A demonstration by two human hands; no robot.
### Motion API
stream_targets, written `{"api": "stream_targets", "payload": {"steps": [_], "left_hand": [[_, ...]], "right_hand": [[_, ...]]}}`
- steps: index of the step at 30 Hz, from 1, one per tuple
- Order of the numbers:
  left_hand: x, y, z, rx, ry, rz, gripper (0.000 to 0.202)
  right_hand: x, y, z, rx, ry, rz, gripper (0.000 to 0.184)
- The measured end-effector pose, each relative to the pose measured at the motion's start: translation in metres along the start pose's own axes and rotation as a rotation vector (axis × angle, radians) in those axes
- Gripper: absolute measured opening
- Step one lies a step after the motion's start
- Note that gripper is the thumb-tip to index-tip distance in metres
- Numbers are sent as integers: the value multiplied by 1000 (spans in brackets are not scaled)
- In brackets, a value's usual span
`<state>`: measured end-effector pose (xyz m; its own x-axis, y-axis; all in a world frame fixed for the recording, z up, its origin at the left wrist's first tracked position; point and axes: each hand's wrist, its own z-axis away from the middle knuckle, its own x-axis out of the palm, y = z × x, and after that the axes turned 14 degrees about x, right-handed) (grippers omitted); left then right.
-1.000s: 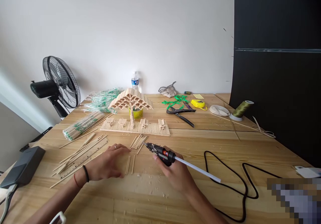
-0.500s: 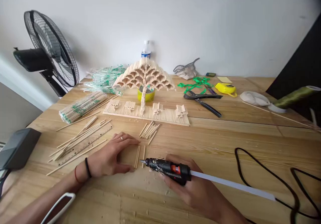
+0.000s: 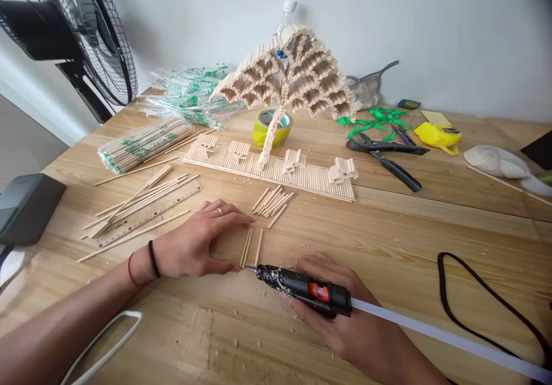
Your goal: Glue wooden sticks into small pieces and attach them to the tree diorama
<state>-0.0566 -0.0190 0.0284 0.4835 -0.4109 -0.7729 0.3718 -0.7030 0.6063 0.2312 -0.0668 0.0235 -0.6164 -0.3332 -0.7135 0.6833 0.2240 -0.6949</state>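
My right hand (image 3: 340,301) is wrapped round a black hot glue gun (image 3: 297,287) with a long white glue stick (image 3: 414,330) coming out of its rear. The gun's nozzle is at the near ends of two short wooden sticks (image 3: 245,248) lying side by side. A single short stick (image 3: 259,248) lies just right of that pair. My left hand (image 3: 198,238) rests on the table left of the pair, thumb and fingers spread, fingertips close to the two ends; whether they touch is unclear. Beyond lies a small pile of cut sticks (image 3: 272,201).
Behind stands a tree-shaped stick model (image 3: 310,80) on a slatted base (image 3: 259,166). At left are long sticks, a clear ruler (image 3: 150,211), wrapped stick bundles (image 3: 144,143) and a fan (image 3: 99,34). Black cutters (image 3: 394,169) and yellow tape measure (image 3: 437,136) lie right; a black cord (image 3: 470,275) loops nearby.
The camera view has shifted, so the model appears larger. The glue gun's nozzle has moved from beside the single stick to the near ends of the pair.
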Motion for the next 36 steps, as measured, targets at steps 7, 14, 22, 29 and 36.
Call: {"api": "stream_targets", "payload": {"steps": [7, 14, 22, 29, 36], "left_hand": [[-1, 0, 0, 2, -5, -5, 63], [0, -1, 0, 8, -2, -4, 63], [0, -1, -1, 3, -5, 1, 63], [0, -1, -1, 2, 3, 3, 62], [0, 1, -2, -18, 4, 8, 63]], "right_hand": [[0, 1, 0, 12, -12, -3, 25], [2, 1, 0, 15, -1, -12, 24], [2, 1, 0, 15, 30, -7, 22], [5, 2, 1, -2, 85, -22, 17], [7, 5, 1, 41, 93, -4, 16]]}}
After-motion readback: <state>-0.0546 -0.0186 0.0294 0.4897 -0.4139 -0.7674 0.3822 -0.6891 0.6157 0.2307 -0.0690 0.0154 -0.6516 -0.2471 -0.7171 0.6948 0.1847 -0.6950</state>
